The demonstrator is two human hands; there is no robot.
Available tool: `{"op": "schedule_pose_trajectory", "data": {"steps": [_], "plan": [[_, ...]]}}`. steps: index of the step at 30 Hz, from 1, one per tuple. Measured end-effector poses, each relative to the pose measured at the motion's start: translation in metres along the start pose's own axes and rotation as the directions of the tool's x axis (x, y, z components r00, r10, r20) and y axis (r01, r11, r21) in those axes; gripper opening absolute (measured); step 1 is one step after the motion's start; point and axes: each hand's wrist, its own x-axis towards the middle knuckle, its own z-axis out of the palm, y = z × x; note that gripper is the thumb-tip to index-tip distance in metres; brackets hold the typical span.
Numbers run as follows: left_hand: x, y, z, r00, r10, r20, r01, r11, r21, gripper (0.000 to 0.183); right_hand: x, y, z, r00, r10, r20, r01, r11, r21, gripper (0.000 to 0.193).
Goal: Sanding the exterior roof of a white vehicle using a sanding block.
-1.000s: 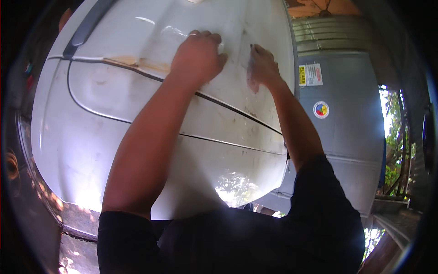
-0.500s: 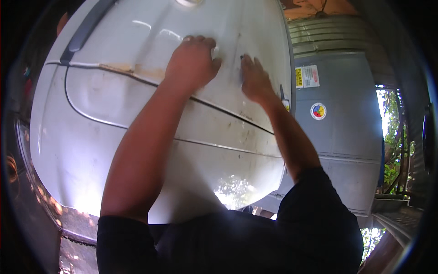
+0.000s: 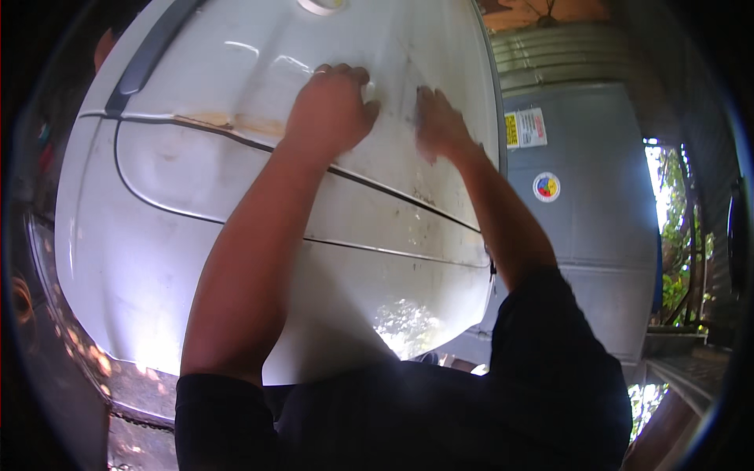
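Observation:
Both my arms reach out over a large white vehicle body panel [image 3: 377,47] with dark seams, scuffs and a brownish rust streak along one seam. My left hand [image 3: 331,110] rests on the panel, fingers curled and thumb out to the right. Something pale shows between its index finger and thumb, too little to name. To its right, my right hand [image 3: 441,125] lies low against the panel, blurred by motion with bent fingers. A dark edge shows at its fingertips; what is beneath the hand is hidden.
A black trim strip [image 3: 149,59] runs along the panel's upper left. Beyond the right edge stands a large grey cabinet-like box [image 3: 585,212] with a label [image 3: 526,128] and a round coloured sticker [image 3: 547,187]. Ridged metal sheeting [image 3: 550,55] is behind it.
My right hand has shifted slightly and its lower part is more blurred. My left hand stays at nearly the same spot on the panel. The whole view has tilted a little.

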Motion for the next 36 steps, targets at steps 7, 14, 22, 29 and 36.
{"op": "schedule_pose_trajectory", "data": {"steps": [7,14,22,29,36], "plan": [[-0.01,-0.002,-0.001,1.0,-0.016,0.011,0.015,1.0,0.02,0.043,-0.001,-0.019,-0.037,0.991,0.078,0.106,-0.079,0.997,0.005,0.07],[-0.003,0.015,0.0,1.0,-0.017,0.018,0.016,0.999,0.041,0.043,-0.022,0.001,-0.01,0.991,-0.049,-0.126,0.041,0.997,-0.06,0.077],[0.0,0.025,0.01,0.998,0.045,0.045,-0.048,0.997,0.062,0.044,-0.022,0.024,0.028,0.941,-0.094,-0.326,0.079,0.995,-0.059,0.073],[-0.002,0.014,0.009,1.0,-0.009,0.004,0.009,0.998,0.055,0.043,-0.043,0.0,0.031,0.963,-0.106,-0.248,0.092,0.994,-0.067,0.07],[-0.005,0.006,0.008,1.0,-0.003,-0.008,0.004,0.999,0.049,0.043,-0.002,-0.01,-0.005,1.0,-0.011,-0.014,0.008,0.982,-0.189,0.065]]}}
